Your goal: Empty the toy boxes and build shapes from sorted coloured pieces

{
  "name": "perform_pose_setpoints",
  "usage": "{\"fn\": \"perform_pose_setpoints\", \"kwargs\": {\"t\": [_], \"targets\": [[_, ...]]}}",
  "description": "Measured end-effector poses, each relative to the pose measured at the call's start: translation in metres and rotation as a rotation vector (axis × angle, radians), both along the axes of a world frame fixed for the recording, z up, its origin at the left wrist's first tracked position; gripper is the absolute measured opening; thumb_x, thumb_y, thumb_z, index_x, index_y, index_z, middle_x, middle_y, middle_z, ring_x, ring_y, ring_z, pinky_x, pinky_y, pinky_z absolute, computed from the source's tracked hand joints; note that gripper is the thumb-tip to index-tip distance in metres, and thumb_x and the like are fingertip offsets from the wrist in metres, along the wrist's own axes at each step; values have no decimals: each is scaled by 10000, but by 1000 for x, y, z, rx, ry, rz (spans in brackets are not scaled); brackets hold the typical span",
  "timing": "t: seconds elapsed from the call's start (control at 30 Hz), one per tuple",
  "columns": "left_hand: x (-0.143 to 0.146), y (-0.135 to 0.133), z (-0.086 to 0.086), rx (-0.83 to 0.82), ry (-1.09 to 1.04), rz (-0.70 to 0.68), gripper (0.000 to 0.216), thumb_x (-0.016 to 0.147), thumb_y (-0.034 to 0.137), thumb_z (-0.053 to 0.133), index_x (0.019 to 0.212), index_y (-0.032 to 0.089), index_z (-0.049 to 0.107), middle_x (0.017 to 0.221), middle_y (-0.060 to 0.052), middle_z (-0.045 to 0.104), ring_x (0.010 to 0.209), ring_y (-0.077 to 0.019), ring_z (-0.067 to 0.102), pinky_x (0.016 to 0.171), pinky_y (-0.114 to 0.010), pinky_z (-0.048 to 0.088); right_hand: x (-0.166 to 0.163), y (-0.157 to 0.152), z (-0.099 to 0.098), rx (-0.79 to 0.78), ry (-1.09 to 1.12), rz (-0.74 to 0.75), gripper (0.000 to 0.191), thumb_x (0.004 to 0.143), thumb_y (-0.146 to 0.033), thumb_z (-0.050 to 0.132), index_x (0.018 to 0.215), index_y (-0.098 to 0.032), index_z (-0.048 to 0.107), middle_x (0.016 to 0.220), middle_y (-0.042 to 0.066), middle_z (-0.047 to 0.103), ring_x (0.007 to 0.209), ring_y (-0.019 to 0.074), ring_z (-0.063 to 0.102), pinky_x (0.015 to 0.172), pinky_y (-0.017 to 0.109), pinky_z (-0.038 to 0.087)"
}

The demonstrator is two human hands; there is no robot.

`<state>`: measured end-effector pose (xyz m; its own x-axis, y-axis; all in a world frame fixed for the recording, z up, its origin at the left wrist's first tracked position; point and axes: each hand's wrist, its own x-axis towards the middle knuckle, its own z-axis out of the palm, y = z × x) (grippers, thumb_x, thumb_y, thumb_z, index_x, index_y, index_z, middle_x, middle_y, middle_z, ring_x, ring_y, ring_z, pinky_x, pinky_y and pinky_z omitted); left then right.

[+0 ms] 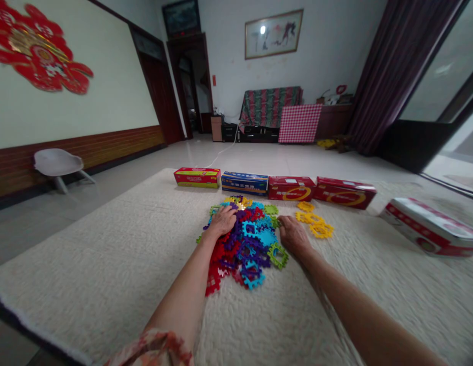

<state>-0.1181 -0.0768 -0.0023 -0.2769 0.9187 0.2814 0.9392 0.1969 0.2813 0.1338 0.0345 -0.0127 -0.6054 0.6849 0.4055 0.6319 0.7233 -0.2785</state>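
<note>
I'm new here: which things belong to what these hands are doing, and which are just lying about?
Seemingly in use: colourful toothed pieces heaped under the left hand and beside the right hand; yellow pieces set apart; perhaps boxes.

Just around: white chair, framed picture, purple curtain.

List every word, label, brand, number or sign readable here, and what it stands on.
Nothing reads with certainty.
Red-and-yellow oblong box: lettering too blurred.
Blue oblong box: white characters, too small and blurred.
Dark-red box beside the blue one: markings too blurred.
Dark-red box farther right: likewise.
White-and-red box: markings too blurred.
Multicoloured toothed plastic pieces: no lettering visible.
</note>
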Motion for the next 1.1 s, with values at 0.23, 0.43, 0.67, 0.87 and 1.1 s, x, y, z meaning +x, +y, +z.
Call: {"fn": "perform_pose_setpoints", "kwargs": {"t": [0.23, 0.43, 0.67, 0.87, 1.1], "targets": [[6, -19, 19, -3, 7, 15, 345, 889, 163, 422, 1072, 188, 713, 1184, -74, 701, 1124, -180, 630, 1034, -319, 464, 27, -18, -7, -71, 66, 150, 319, 881, -118, 380, 1058, -124, 646, 1060, 124, 679, 968, 198, 615, 907, 289, 440], [51, -12, 35, 145, 24, -92, 319, 952, 276, 420, 1118, 204, 682, 1199, -72, 676, 1160, -180, 588, 1058, -317, 427, 33, -21, -13, -126, 212, 50, 334, 908, -154, 382, 1078, -112, 666, 1092, 134, 697, 1002, 211, 641, 923, 302, 453], [96, -12, 33, -105, 173, -103, 456, 899, 515, 516, 1285, 286, 593, 1443, -74, 492, 1333, -302, 430, 1074, -514, 376, 32, -18, -14, -121, 210, 29, 323, 880, -138, 410, 1031, -128, 695, 1052, 129, 716, 963, 223, 661, 904, 322, 471], [84, -26, 30, -122, 205, -93, 330, 908, 451, 514, 1108, 262, 697, 1383, -62, 543, 1290, -274, 469, 1061, -480, 381, 32, -21, -11, -114, 232, 43, 312, 869, -141, 424, 1000, -125, 706, 1021, 127, 723, 957, 234, 659, 894, 332, 473], [55, -53, 19, -19, 198, -66, 305, 903, 424, 546, 1078, 233, 707, 1249, -65, 653, 1212, -244, 541, 1061, -453, 368, 31, -21, -11, -120, 249, 43, 301, 866, -153, 431, 975, -131, 710, 1006, 125, 726, 937, 225, 657, 876, 328, 474]]}}
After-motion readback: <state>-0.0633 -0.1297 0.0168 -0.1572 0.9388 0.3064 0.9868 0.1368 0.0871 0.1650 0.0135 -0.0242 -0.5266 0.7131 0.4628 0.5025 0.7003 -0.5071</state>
